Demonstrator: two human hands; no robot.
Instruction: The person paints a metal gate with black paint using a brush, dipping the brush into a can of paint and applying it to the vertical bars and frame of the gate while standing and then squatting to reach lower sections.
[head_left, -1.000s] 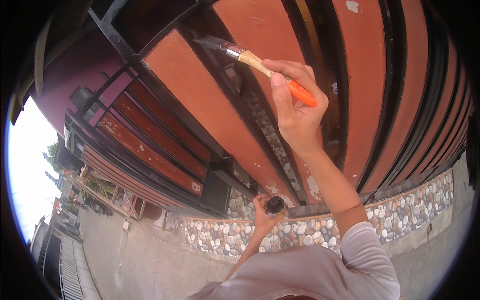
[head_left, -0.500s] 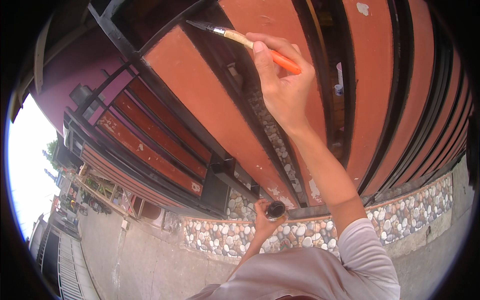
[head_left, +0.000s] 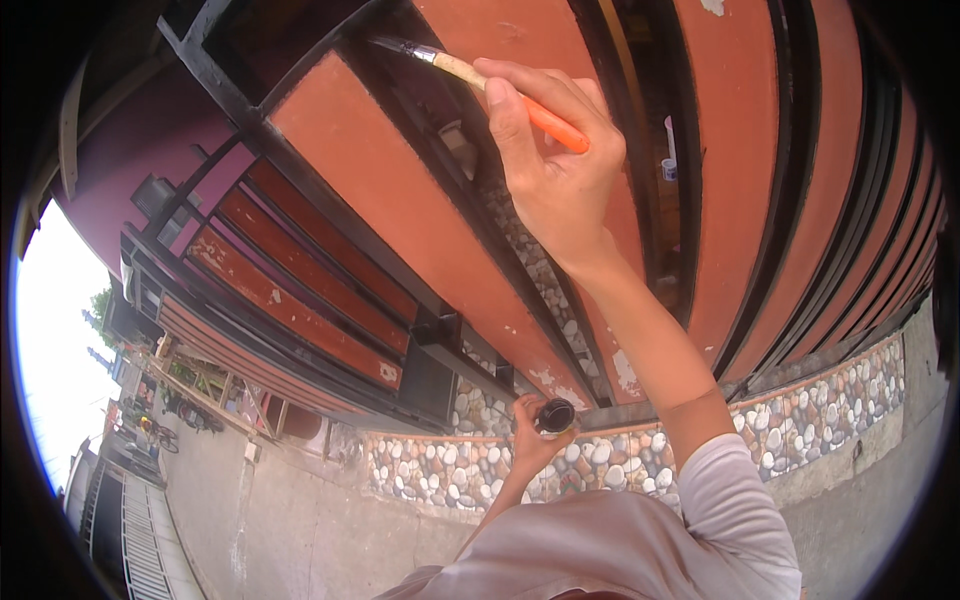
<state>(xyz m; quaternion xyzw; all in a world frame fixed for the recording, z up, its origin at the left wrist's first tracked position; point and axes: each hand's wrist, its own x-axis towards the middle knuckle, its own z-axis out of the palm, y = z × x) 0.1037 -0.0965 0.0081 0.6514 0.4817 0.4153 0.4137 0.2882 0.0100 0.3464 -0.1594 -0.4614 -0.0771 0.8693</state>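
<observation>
My right hand (head_left: 560,150) is raised high and closed around a paintbrush (head_left: 462,68) with a pale wooden and orange handle. Its dark, wet-looking bristles point left, at the black frame (head_left: 400,85) near the top of an orange fence slat (head_left: 390,220); whether they touch it I cannot tell. Low down, by the pebble-patterned base, my left hand (head_left: 530,440) grips a small round container (head_left: 555,416) with dark content. Black bars run between the orange slats.
More orange slats (head_left: 735,180) curve away to the right. A fence section with peeling paint (head_left: 290,290) stands at left. The low wall (head_left: 620,465) has pebble facing, with concrete pavement (head_left: 300,520) before it. A small white tub (head_left: 669,170) shows behind the slats.
My right hand and the brush have shifted slightly left, with the bristles still by the black frame near the top of the slat. My left hand keeps its hold on the container.
</observation>
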